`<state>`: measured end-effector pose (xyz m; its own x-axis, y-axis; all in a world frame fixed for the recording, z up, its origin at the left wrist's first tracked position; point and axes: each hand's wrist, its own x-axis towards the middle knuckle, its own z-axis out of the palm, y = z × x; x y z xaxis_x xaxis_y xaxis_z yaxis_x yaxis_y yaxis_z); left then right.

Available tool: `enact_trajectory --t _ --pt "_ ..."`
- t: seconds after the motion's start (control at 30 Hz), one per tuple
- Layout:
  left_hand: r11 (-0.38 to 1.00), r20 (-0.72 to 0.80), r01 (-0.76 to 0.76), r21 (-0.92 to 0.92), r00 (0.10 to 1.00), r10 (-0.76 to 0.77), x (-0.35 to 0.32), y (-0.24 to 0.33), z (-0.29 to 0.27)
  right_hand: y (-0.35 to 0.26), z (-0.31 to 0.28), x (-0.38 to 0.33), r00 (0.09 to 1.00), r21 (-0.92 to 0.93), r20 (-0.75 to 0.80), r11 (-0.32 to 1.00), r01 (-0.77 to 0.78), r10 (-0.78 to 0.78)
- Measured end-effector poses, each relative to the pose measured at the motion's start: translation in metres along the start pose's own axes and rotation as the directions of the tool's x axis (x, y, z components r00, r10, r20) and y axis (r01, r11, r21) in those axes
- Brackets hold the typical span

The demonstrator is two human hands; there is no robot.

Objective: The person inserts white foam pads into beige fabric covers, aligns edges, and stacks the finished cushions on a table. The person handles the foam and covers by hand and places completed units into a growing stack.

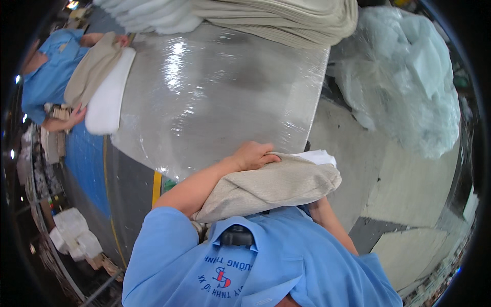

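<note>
Against my front is a beige fabric cushion cover (271, 187), with a white soft insert (319, 157) showing from its far right end. My left hand (254, 156) is closed on the cover's far edge, fingers curled over the fabric. On the other side, my right forearm (330, 220) reaches up behind the cover's right end. The cover hides that hand, so its fingers cannot be made out. Just beyond my left hand lies a table (220, 97) wrapped in shiny clear plastic.
At the table's far end are stacked beige covers (286, 18) and white pads (153, 15). A co-worker in blue (56, 66) at the far left handles another beige cover (94, 69) and white pad (110, 94). A large plastic-wrapped bundle (409, 77) stands right.
</note>
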<state>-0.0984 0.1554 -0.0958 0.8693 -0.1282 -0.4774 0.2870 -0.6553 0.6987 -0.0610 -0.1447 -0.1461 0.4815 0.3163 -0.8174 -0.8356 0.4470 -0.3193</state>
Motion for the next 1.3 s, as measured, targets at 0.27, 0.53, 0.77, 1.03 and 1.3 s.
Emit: enact_trajectory --t 0.27,0.53,0.77,1.03,1.3 --pt "0.950 0.063 0.283 -0.134 0.959 -0.277 -0.090 -0.053 0.013 -0.009 -0.018 0.000 0.995 -0.161 0.095 0.985 0.056 -0.041" --pt "0.759 -0.516 0.406 -0.509 0.562 -0.646 -0.248 -0.086 0.055 -0.118 -0.032 -0.046 0.777 -0.711 0.031 0.532 0.459 -0.629" --pt "0.719 -0.370 0.084 -0.690 0.813 -0.450 -0.282 -0.030 0.164 -0.046 0.174 -0.197 0.438 -0.045 0.777 -0.654 0.755 0.452" --pt "-0.008 -0.451 -0.523 -0.852 0.743 -0.494 -0.185 -0.001 0.078 -0.061 0.204 -0.154 0.722 -0.621 0.586 -0.368 0.692 0.369" --pt "0.097 -0.377 -0.385 -0.918 0.768 -0.518 -0.099 0.082 -0.028 -0.065 0.174 -0.180 0.796 -0.764 0.604 0.251 0.594 -0.042"
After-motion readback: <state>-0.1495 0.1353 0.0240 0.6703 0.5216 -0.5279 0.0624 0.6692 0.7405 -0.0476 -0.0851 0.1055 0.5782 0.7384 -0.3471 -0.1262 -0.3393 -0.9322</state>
